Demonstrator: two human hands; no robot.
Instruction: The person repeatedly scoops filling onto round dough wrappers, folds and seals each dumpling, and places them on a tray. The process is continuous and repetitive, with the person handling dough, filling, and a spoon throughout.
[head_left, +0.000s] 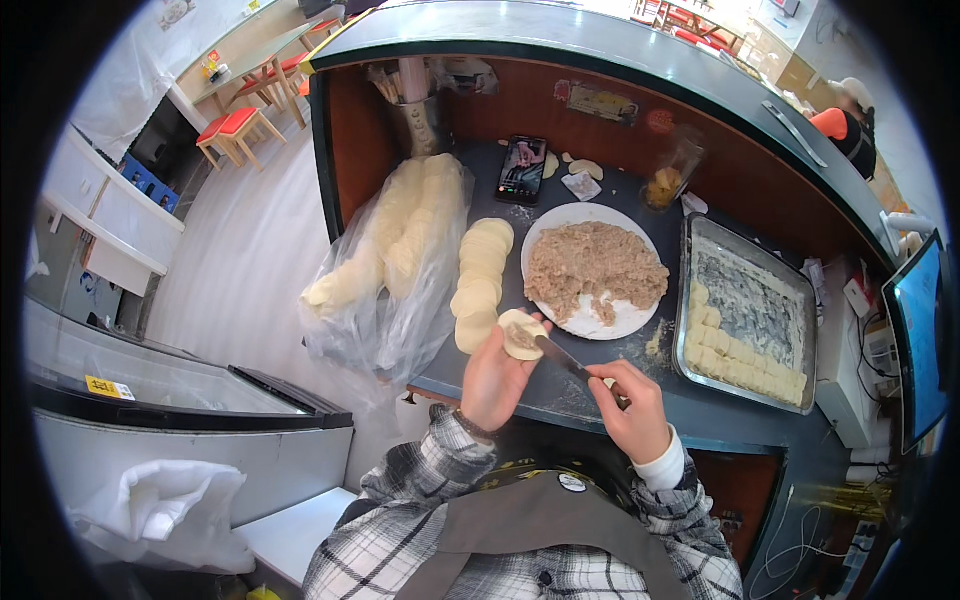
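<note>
My left hand (496, 382) holds a round dumpling wrapper (531, 351) with a smear of minced meat on it. In my right hand (632, 411) is a flat spreading knife (562, 355), its blade tip touching the filled wrapper. Just beyond lies a white plate (600, 324) bearing a mound of minced meat filling (592, 259), partly scooped away at the near side. A row of overlapping wrappers (484, 259) stretches beside the plate on the left. To the right, a metal tray (750, 277) dusted with flour carries rows of folded dumplings (739, 364).
A clear plastic bag (390, 330) of stacked wrappers lies at the left. Behind are a phone (521, 171), a glass jar (667, 184) and a metal utensil holder (420, 124). A monitor (919, 345) stands at the right edge. Another person (846, 124) is beyond the raised counter.
</note>
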